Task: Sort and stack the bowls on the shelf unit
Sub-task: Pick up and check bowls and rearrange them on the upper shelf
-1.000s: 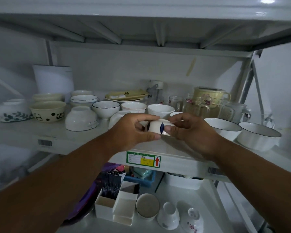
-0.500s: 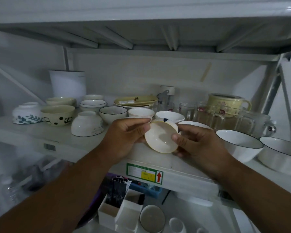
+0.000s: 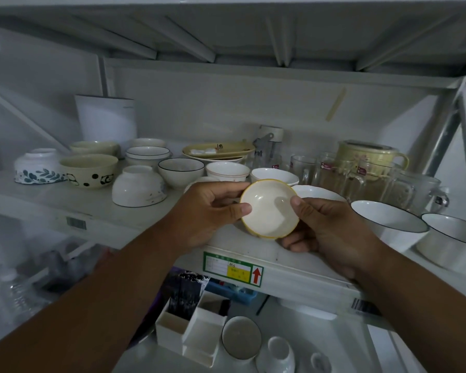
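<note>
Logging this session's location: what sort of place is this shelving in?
Probably a storeroom or stockroom, not a home kitchen. The metal shelf unit carries a stock label with red arrow and a barcode sticker, and mismatched bowls sit beside glass mugs with labels on them.

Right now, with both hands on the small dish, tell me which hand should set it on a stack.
Probably left. The left hand faces the stacked bowls on the shelf's left; the right hand sits by the glasses. Both grip the dish.
</note>
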